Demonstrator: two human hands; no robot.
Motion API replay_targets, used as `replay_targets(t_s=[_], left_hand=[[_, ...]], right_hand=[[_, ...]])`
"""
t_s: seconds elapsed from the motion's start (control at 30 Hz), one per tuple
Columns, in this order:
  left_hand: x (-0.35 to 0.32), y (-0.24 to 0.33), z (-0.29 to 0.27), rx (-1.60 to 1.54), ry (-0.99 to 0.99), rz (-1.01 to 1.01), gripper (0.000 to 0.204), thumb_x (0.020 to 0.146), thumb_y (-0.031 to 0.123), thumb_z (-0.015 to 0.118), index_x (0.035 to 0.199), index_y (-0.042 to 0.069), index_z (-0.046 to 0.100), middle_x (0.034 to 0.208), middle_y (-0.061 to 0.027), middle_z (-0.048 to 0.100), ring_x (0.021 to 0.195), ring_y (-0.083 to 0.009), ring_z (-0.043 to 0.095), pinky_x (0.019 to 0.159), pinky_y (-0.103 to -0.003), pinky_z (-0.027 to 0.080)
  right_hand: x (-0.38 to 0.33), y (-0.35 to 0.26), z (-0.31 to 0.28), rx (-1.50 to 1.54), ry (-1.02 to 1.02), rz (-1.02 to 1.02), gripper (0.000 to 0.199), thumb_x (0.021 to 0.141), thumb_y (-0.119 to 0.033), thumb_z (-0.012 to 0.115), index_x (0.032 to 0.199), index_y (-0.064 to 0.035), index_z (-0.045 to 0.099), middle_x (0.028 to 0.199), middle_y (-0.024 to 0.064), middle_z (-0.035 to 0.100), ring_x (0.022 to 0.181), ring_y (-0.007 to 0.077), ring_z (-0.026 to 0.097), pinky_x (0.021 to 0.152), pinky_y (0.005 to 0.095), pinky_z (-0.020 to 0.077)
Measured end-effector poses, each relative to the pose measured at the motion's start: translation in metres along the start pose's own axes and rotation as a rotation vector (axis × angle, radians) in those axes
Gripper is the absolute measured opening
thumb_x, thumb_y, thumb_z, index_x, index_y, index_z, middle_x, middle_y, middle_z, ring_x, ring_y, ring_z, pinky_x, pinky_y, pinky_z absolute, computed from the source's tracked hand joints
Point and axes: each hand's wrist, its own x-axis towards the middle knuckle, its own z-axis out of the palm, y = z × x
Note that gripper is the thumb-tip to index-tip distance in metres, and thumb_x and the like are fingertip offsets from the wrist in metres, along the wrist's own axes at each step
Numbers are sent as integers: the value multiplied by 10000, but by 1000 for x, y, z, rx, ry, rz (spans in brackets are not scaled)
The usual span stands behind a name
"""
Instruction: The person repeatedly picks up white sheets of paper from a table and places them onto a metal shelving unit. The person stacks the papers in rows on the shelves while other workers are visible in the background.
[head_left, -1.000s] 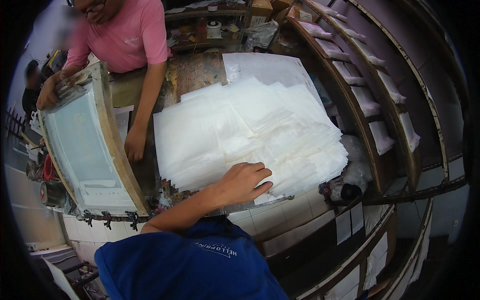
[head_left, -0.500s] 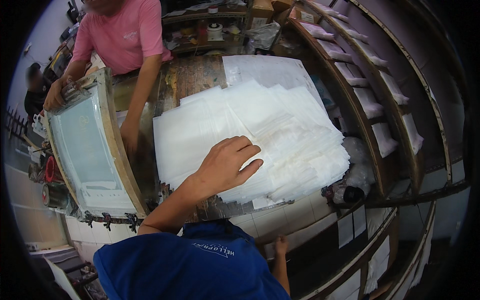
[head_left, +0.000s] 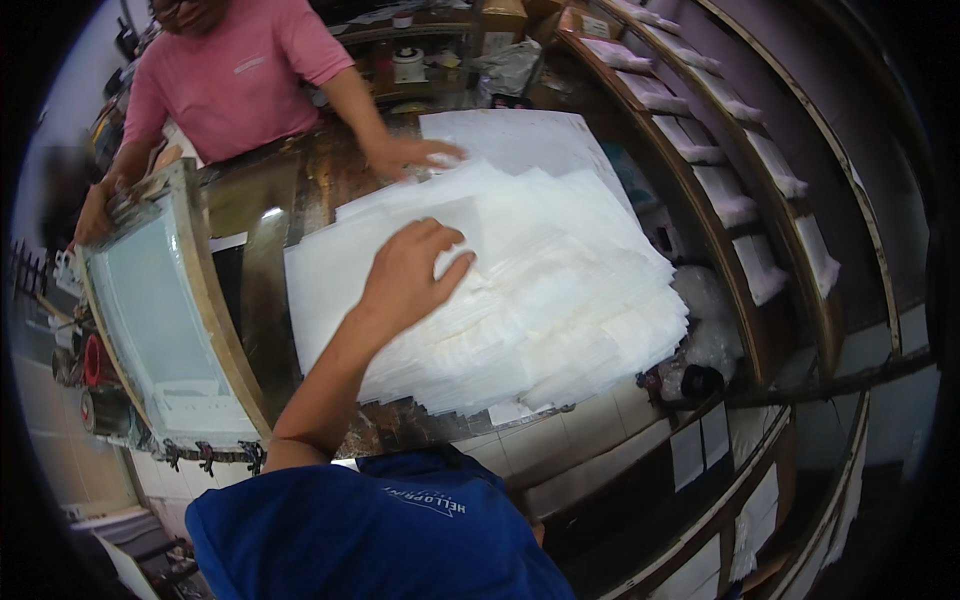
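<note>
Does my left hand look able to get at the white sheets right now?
Probably yes: your left hand is over the white sheets, and nothing visible seems to block it. The co-worker's outstretched hand is by their far edge, apart from yours.

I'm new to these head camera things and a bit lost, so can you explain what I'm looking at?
Of course. There's no machine here, just people. The view comes from a wide fisheye camera on someone's head, looking down, so straight edges bend near the rim. The wearer has a blue shirt. Their left hand is over a broad pile of white sheets on a table; I can't tell whether it grips one. Their right hand is out of view.

Across from them, a co-worker in pink has one hand on a tilted frame and the other by the far edge of the sheets. On the right is a rack.
</note>
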Motion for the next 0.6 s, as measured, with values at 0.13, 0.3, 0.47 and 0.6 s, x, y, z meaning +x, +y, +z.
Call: replay_targets(t_s=[0.13,0.3,0.47,0.6], left_hand=[[47,-34,36,-66,-196,-169,271,837,257,628,883,-8,660,825,-153,640,780,-301,615,722,-405,490],[99,-67,118,27,-313,-130,334,830,312,607,985,18,647,864,-164,667,804,-313,640,732,-420,498],[121,-81,185,227,-655,-207,410,803,343,595,1054,20,622,1041,-209,639,986,-359,614,846,-438,496],[121,-92,235,294,-696,-185,412,753,244,596,1096,16,606,1146,-218,605,1063,-370,581,922,-448,470]], right_hand=[[28,13,0,-5,34,-11,356,870,-227,583,1071,66,610,981,199,659,884,255,640,787,354,489],[74,52,18,125,73,-7,361,906,-239,549,1120,47,595,921,162,658,759,212,632,663,343,499],[72,97,39,127,146,-177,255,910,-196,552,1044,11,614,851,117,646,735,175,617,615,317,494],[10,92,46,187,197,-21,229,920,-206,554,971,5,628,800,76,634,710,145,606,601,304,492]])
